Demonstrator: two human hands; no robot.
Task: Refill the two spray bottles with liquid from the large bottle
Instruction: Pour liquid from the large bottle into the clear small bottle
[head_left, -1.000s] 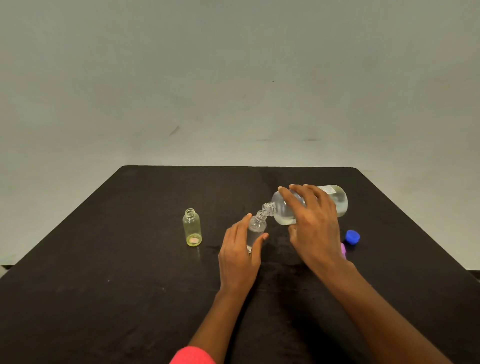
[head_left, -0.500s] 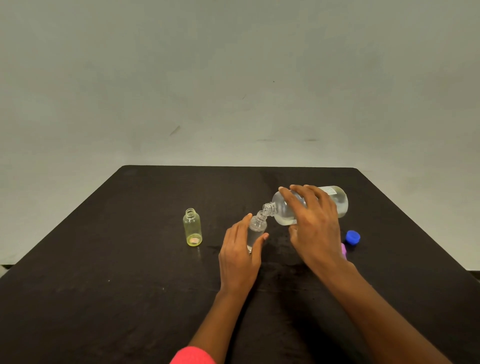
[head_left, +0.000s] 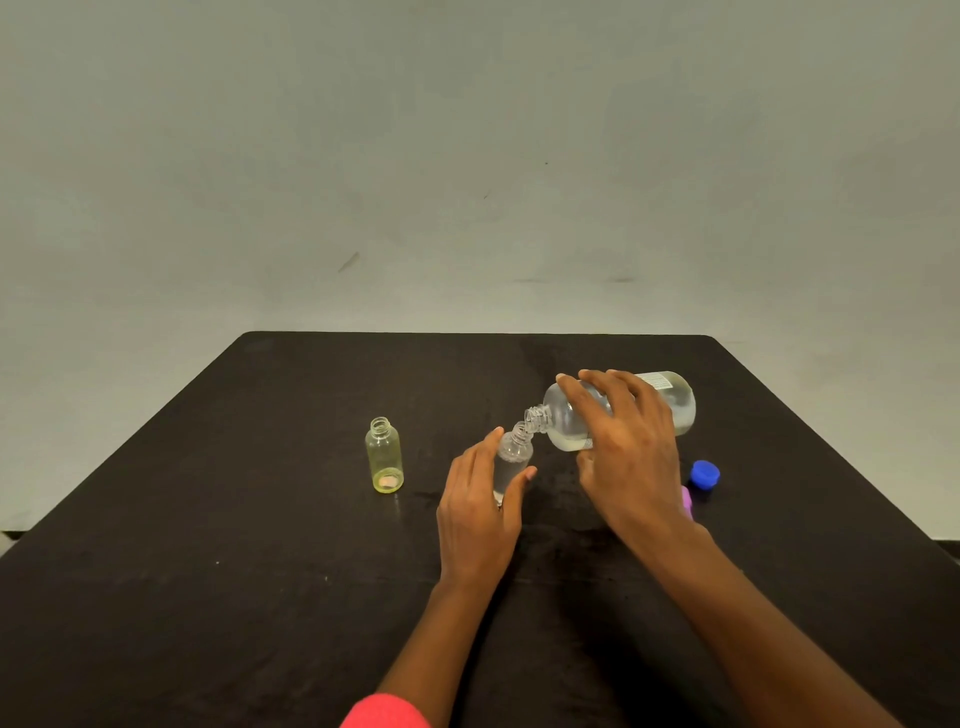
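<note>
A small yellow bottle (head_left: 384, 457) stands open and upright on the black table (head_left: 208, 571), at nine o'clock from the left hand (head_left: 480, 514), whose thumb and fingers curl round a small clear bottle (head_left: 514, 452). At its two o'clock the right hand (head_left: 628, 452) grips the large bottle (head_left: 675, 405) from above, tipped mouth to mouth. A blue cap (head_left: 704, 474) lies at the right hand's three o'clock

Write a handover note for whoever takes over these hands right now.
Left hand grips the small clear bottle, standing on the table.
Right hand holds the large bottle tipped, mouth at the clear bottle's mouth.
Done: all three bottles uncapped; blue cap lies right of the right hand.
Left: finish this fill, then fill the yellow bottle, open and seemingly empty to the left.
</note>
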